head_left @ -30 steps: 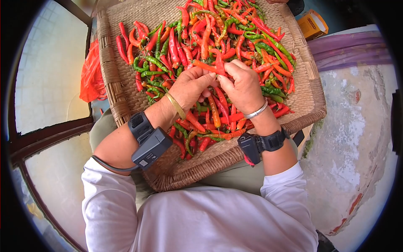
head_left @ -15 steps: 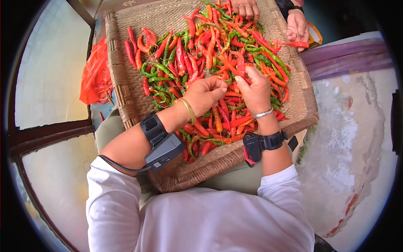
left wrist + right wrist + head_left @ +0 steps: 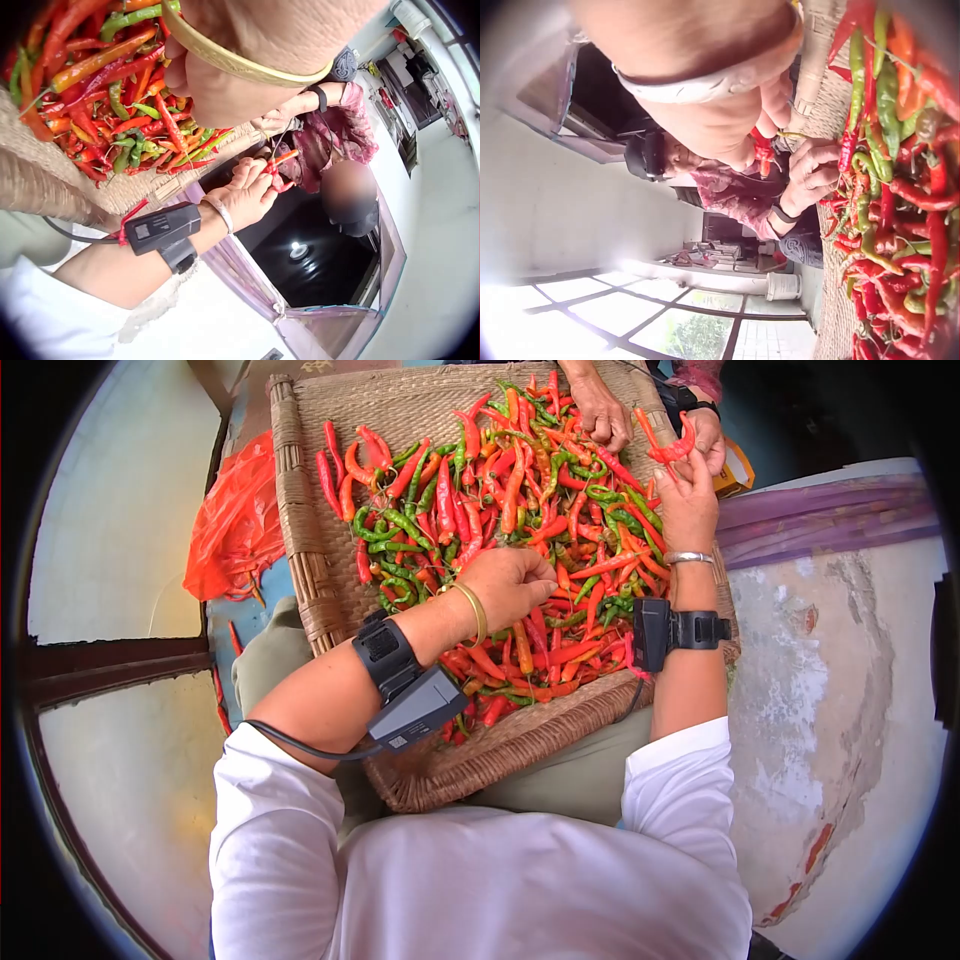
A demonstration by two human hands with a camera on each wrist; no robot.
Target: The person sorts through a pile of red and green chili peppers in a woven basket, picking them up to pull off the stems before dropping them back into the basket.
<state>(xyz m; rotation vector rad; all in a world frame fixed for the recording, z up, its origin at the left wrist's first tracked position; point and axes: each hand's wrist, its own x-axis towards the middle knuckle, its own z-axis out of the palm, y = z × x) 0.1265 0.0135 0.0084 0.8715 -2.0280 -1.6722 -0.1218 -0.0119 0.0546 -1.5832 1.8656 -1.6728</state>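
a pale floor and a patchy, weathered wall lie around a wide woven tray that rests across the person's lap, with a red plastic bag just beside its left rim. the tray holds a loose heap of chillies, red, orange and green, lying every way and hooked into each other. my right hand is raised over the far right edge, fingertips pinching a red chilli clear of the heap. my left hand sits low on the middle of the heap with its fingers curled down; i cannot tell whether it holds one. another person's hands work at the far rim. i judge these pods very light, with smooth, waxy, slightly slippery skin. they look bendy rather than stiff and likely to split if squeezed. i would take one by a light pinch at the thick end near the stalk and lift slowly, since curved neighbours may drag along.
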